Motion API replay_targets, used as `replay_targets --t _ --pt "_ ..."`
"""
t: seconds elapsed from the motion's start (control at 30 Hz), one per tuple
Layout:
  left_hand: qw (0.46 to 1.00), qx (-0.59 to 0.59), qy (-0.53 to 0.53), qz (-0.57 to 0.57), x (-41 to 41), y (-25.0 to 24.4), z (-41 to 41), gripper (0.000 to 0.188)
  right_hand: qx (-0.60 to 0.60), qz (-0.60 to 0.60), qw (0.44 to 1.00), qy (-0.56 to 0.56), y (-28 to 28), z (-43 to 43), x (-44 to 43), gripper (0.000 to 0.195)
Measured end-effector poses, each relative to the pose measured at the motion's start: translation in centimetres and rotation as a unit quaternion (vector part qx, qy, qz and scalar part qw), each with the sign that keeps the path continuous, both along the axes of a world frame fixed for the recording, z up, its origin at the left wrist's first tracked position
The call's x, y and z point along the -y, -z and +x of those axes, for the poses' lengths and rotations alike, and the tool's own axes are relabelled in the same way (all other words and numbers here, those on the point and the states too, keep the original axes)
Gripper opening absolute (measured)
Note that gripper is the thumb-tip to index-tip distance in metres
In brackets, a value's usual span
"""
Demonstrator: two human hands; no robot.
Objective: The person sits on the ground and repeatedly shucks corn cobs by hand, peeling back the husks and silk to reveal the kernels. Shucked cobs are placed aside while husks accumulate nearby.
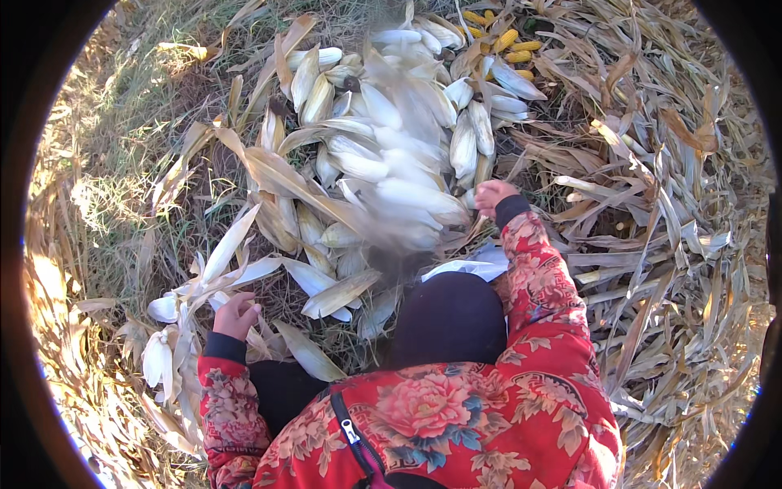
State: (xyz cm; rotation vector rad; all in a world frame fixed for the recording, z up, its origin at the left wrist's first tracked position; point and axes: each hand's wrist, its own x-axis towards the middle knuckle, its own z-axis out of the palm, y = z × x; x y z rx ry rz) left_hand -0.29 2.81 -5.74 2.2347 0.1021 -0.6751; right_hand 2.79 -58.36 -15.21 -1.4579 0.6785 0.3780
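Observation:
In front of me lies a heap of corn ears in pale husks [409,165]; its middle is blurred. My right hand [493,197] is at the heap's right edge with its fingers curled, close to the end of an ear. Whether it grips anything is hidden. My left hand [235,315] is raised over the lower left side, thumb and fingers apart, holding nothing visible. White peeled-back husks [160,360] lie beside and beyond it. A loose husked ear [341,293] rests between the heap and my knees.
Bare yellow cobs [518,56] lie at the top right of the heap. Dry cornstalks and leaves [641,257] cover the right side. Grass [153,128] spreads on the left. A white sheet or bag [467,264] lies just past my dark-clad right knee [452,321].

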Motion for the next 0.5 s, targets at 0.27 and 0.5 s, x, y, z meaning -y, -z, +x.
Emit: replay_targets --t 0.27,0.5 --pt "0.994 0.009 0.006 0.105 -1.8 2.7 0.1 0.034 -0.089 -0.524 0.790 -0.306 7.7 5.6 6.4 0.023" --pt "0.983 -0.039 0.046 0.171 1.3 1.5 1.1 0.035 -0.097 -0.588 0.768 -0.235 14.8 1.3 3.8 0.029"
